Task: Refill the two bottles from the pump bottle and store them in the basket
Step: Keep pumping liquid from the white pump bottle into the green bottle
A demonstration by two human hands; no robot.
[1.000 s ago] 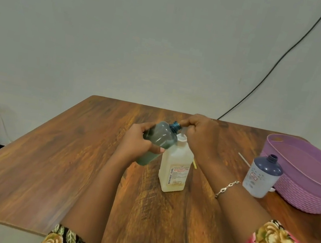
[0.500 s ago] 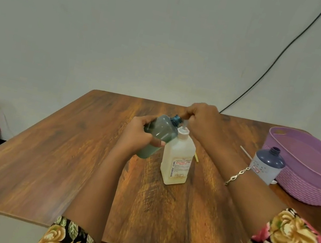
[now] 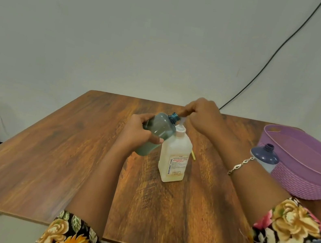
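**Status: First Refill in Progress**

The left hand grip is wrapped round the teal bottle, tilted with its open neck at the nozzle of the pump bottle standing mid-desk. The right hand grip is curled on that bottle's pump top. Remaining, as judged: fill the dark-topped bottle, which stands uncapped beside the purple basket, then store both. Legible label: "BIOCHEK CHG"; the smaller print is unreadable.

Glossy wood-grain table, translucent plastic bottles, matt ribbed purple plastic basket.
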